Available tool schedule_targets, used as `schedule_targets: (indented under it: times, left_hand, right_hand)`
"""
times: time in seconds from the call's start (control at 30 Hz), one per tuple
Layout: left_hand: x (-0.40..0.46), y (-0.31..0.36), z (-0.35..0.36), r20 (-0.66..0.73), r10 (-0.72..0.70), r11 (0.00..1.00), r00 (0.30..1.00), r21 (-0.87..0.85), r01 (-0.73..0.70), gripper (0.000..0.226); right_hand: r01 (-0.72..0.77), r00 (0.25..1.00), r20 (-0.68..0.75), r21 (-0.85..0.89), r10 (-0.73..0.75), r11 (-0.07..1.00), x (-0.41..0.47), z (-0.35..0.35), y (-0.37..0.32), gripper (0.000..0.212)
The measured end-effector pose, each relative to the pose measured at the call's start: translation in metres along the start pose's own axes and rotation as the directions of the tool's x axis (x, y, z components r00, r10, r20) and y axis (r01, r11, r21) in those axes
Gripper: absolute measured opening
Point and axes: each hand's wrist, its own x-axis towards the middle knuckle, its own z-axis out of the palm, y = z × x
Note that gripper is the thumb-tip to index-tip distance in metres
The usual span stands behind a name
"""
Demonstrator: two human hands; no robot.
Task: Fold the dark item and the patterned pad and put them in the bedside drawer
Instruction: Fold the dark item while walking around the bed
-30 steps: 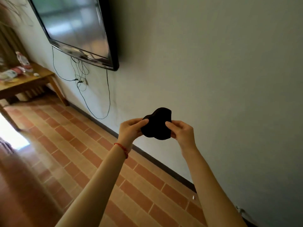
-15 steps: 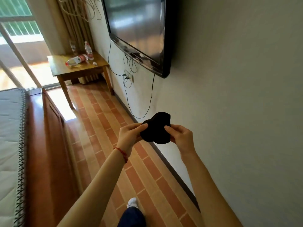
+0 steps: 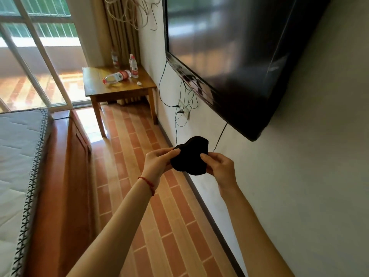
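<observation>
A small dark item (image 3: 189, 155), black and folded into a rounded lump, hangs in the air in front of me at chest height. My left hand (image 3: 157, 163) pinches its left edge between thumb and fingers; a red string circles that wrist. My right hand (image 3: 219, 168) pinches its right edge. Both arms reach forward over the tiled floor, close to the wall. The patterned pad and the bedside drawer are out of view.
A bed with a white mattress (image 3: 18, 166) and a wooden frame (image 3: 65, 176) fills the left. A wall-mounted TV (image 3: 225, 56) with dangling cables hangs on the right. A wooden side table (image 3: 117, 87) with water bottles (image 3: 117, 76) stands ahead by the glass door (image 3: 38, 56).
The view has swung left: the bed, the side table and the glass door have come into sight. Both hands keep the same grip on the dark item.
</observation>
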Motion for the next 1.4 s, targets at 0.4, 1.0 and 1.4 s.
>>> schedule_targets:
  times: [0.4,1.0,1.4]
  left_hand:
    - [0.145,0.022,-0.079,-0.202,0.009,0.999,0.979,-0.032,-0.016,0.021]
    - [0.373,0.118,-0.162,-0.475,0.154,0.979,0.866,-0.046,-0.199,0.018]
    - [0.55,0.163,-0.247,-0.485,0.134,0.976,0.864,-0.085,-0.199,0.011]
  right_hand:
    - [-0.058,0.972,0.224,-0.035,0.064,0.998,0.159,0.125,0.004,0.029]
    - [0.061,0.837,0.546,-0.043,-0.028,0.997,0.396,0.308,-0.052,0.03]
    - [0.081,0.847,0.53,-0.059,-0.037,0.995,0.536,0.445,-0.052,0.026]
